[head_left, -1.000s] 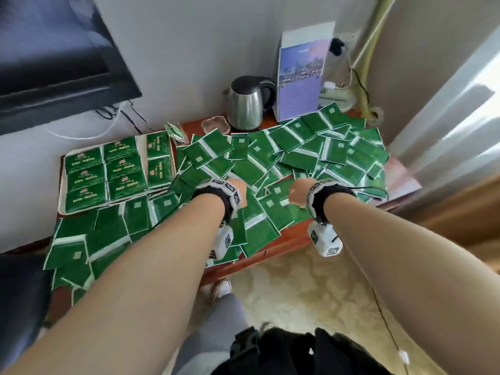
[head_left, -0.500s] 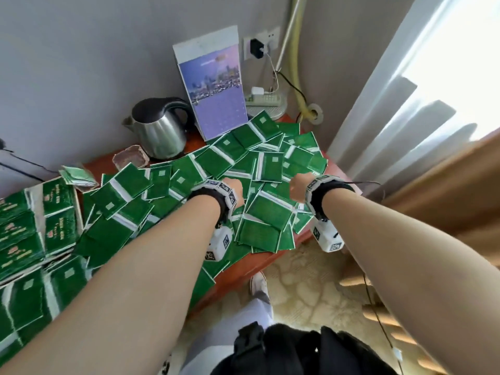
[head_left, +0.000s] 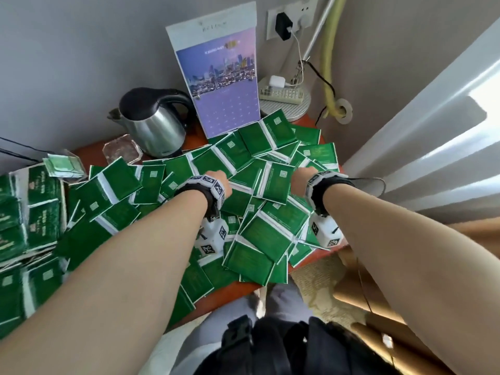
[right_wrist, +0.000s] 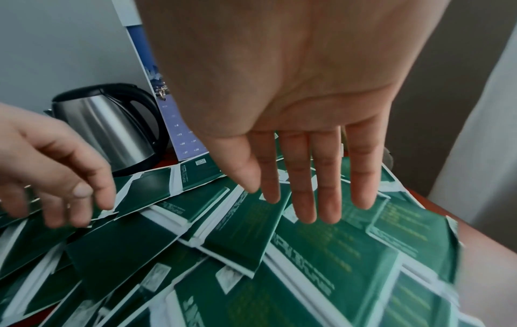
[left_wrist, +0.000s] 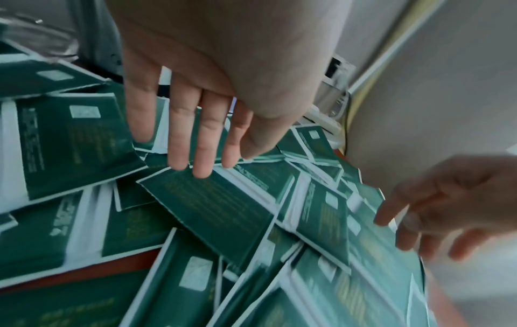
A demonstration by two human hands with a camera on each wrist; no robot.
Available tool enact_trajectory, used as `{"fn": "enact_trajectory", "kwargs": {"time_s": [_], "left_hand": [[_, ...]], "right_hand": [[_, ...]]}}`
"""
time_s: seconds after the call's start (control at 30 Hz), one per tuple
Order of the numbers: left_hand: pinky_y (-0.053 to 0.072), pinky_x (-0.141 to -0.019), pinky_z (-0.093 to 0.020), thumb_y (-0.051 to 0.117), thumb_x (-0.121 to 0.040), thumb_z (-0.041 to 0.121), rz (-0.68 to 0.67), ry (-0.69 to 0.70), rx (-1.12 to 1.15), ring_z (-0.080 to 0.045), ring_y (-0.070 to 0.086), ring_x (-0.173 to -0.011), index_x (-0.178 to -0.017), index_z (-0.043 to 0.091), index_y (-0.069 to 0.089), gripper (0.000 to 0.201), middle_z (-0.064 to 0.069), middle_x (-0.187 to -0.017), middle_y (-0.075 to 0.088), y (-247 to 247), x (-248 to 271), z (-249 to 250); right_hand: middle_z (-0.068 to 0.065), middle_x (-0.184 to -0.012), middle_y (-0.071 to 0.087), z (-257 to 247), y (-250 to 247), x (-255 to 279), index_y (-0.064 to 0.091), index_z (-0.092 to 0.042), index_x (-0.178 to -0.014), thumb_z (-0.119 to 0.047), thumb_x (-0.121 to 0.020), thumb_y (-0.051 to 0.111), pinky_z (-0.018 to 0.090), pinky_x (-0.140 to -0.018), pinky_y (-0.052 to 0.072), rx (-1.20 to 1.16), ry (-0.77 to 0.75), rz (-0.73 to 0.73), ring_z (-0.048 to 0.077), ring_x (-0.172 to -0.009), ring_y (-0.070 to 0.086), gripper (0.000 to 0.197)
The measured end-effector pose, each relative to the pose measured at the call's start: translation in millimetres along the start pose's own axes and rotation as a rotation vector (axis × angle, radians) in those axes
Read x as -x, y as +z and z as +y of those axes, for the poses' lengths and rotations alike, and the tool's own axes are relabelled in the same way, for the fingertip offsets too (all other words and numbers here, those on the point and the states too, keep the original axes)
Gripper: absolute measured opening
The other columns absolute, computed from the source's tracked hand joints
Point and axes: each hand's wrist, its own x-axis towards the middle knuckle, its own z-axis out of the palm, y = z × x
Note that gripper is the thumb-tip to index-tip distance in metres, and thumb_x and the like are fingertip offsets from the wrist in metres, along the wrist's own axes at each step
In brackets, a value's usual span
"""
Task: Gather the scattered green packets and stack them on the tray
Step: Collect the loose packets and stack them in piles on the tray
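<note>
Several green packets [head_left: 259, 234] lie scattered in an overlapping heap across the red-brown table. At the far left a white tray [head_left: 64, 207] holds rows of stacked packets [head_left: 43, 215]. My left hand [head_left: 216, 180] hovers over the middle of the heap. Its fingers [left_wrist: 201, 154] are straight, with the tips at the edge of one packet [left_wrist: 218, 208], and it holds nothing. My right hand [head_left: 300, 177] is just to the right, palm down over the pile. The straight, spread fingers [right_wrist: 307, 199] grip nothing.
A steel kettle [head_left: 154, 125], a standing calendar [head_left: 219, 85], a glass dish [head_left: 121, 152] and a clear holder [head_left: 62, 165] line the back. A power strip [head_left: 284, 96] lies in the back right corner. A curtain [head_left: 433, 131] hangs at right. Packets overhang the table's front edge [head_left: 230, 290].
The head view has swung right, so the tray has slid to the left edge. Both hands have moved forward over the right-hand heap, still empty.
</note>
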Motion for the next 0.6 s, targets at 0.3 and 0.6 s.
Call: {"fn": "enact_trajectory", "kwargs": {"time_s": [0.3, 0.6], "left_hand": [[0.047, -0.099, -0.042, 0.057, -0.098, 0.024, 0.043, -0.370, 0.498, -0.036, 0.058, -0.118, -0.102, -0.005, 0.061, 0.029, -0.022, -0.126, 0.060, -19, -44, -25], [0.035, -0.113, -0.057, 0.045, -0.103, 0.023, -0.204, -0.365, 0.499, -0.043, 0.029, -0.145, -0.158, 0.034, 0.021, 0.061, -0.015, -0.166, 0.013, -9, -84, -26]], "right_hand": [[0.012, -0.081, 0.060, 7, -55, -65, 0.052, -0.008, -0.072, -0.021, -0.092, 0.053, 0.034, -0.064, 0.048, -0.015, -0.052, 0.117, 0.028, -0.071, 0.057, 0.024], [0.014, -0.141, 0.041, -2, -82, -125, 0.037, -0.015, -0.141, -0.022, -0.090, 0.064, 0.052, -0.099, 0.042, -0.186, 0.005, 0.332, 0.036, -0.130, 0.041, 0.059]]}}
